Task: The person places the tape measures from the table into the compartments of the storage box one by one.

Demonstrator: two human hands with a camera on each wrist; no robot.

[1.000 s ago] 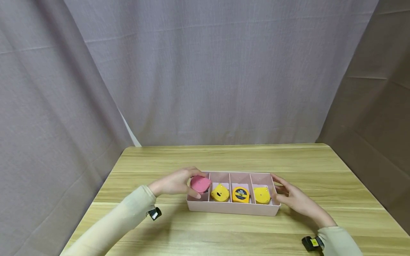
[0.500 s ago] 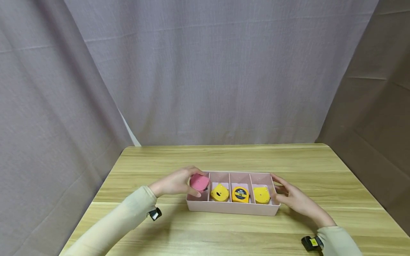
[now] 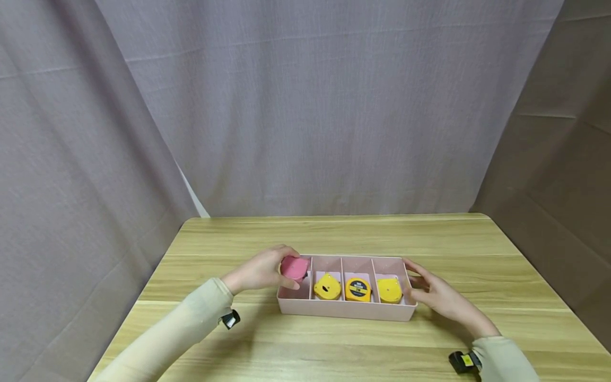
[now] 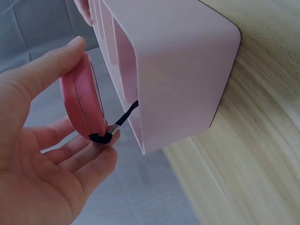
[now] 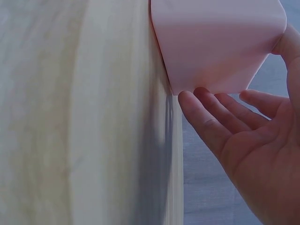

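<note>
While the left hand (image 3: 260,271) has drawn the pink tape measure (image 3: 294,268) slightly back toward the tray's left end since a second ago, its grip holds firm, thumb on top and fingers (image 4: 89,159) curled beneath, the black strap dangling against the wall. The pink tray (image 3: 343,309) sits near the desk's (image 3: 334,233) middle, holding three yellow tape measures (image 3: 358,289). The right hand (image 3: 436,297) rests open-fingered against the tray's right end.

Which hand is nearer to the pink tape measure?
Left. The left hand holds the pink tape measure over the tray's left end; the right hand rests at the tray's right end, across from it.
</note>
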